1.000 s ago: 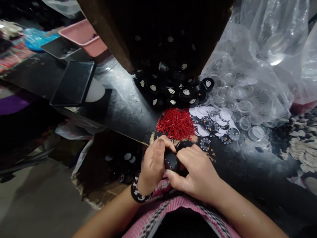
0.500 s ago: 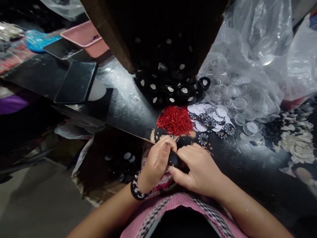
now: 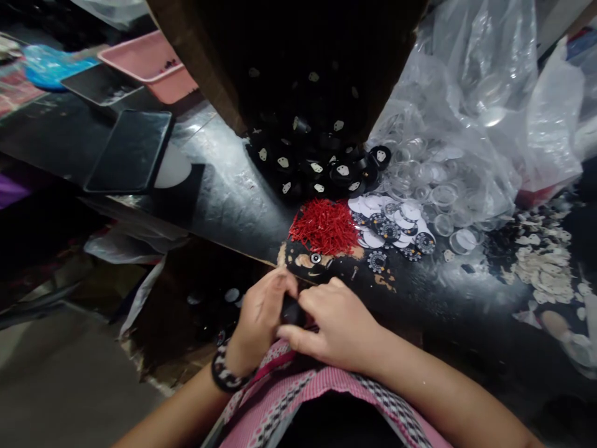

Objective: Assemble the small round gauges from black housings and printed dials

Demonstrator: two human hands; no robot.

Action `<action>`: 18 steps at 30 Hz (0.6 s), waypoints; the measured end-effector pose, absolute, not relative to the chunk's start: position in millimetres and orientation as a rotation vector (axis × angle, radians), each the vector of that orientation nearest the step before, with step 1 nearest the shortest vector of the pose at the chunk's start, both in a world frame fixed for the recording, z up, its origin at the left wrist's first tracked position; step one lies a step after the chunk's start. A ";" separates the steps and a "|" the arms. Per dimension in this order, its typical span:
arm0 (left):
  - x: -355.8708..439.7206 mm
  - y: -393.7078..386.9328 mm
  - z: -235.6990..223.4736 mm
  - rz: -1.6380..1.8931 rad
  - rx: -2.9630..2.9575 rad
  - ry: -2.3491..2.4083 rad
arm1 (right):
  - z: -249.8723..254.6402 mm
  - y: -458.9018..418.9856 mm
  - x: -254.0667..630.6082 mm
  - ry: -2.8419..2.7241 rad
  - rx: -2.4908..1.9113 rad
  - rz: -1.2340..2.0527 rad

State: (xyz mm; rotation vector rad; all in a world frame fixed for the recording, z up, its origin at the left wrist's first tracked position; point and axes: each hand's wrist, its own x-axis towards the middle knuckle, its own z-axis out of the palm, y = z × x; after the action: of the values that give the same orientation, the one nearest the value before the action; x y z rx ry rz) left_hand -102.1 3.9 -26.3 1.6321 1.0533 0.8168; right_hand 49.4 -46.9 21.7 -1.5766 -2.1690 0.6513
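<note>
My left hand (image 3: 263, 320) and my right hand (image 3: 333, 320) are both closed around a small black round case (image 3: 291, 311), low in front of my body at the table edge. Fingers cover much of the case, and its far side is hidden. Just beyond the hands lies a heap of red needles (image 3: 324, 227). To its right is a pile of printed dial discs (image 3: 386, 227), some white side up. A small ring-shaped part (image 3: 316, 257) rests on the worn table edge.
A box (image 3: 200, 68) tipped toward me spills black cases with pale plates (image 3: 317, 167). Clear round covers (image 3: 443, 194) and plastic bags stand at right, near pale plates in a heap (image 3: 545, 267). A phone (image 3: 130, 152) and pink tray (image 3: 149, 65) are left; below, an open carton (image 3: 163, 336).
Both hands have moved down and left with the black case, off the table edge toward my lap. The small ring-shaped part on the table edge now shows fully.
</note>
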 end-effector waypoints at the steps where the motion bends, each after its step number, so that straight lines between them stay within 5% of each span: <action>1: -117.0 7.5 -36.9 0.774 1.651 1.110 | 22.3 -46.8 54.3 -2.211 -1.562 0.750; 4: -165.0 21.9 -69.1 0.707 1.735 1.327 | 25.7 -53.5 82.0 -2.115 -1.656 0.836; 8: -190.8 41.9 -70.2 0.769 1.874 1.508 | 21.1 -70.5 125.7 -1.816 -2.028 0.508; 12: -145.4 76.5 -37.8 0.911 1.873 1.421 | 0.6 -75.2 146.5 -1.820 -2.194 0.107; 18: -65.2 147.4 -24.6 0.934 1.697 1.346 | -16.4 -72.2 147.3 -1.848 -2.142 0.071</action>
State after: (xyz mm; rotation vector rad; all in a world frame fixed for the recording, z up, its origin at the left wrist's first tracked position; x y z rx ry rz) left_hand -65.2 147.4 -24.6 1.6970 1.3458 0.9342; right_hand 147.3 -72.2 -16.4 -2.1423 -1.8478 0.0712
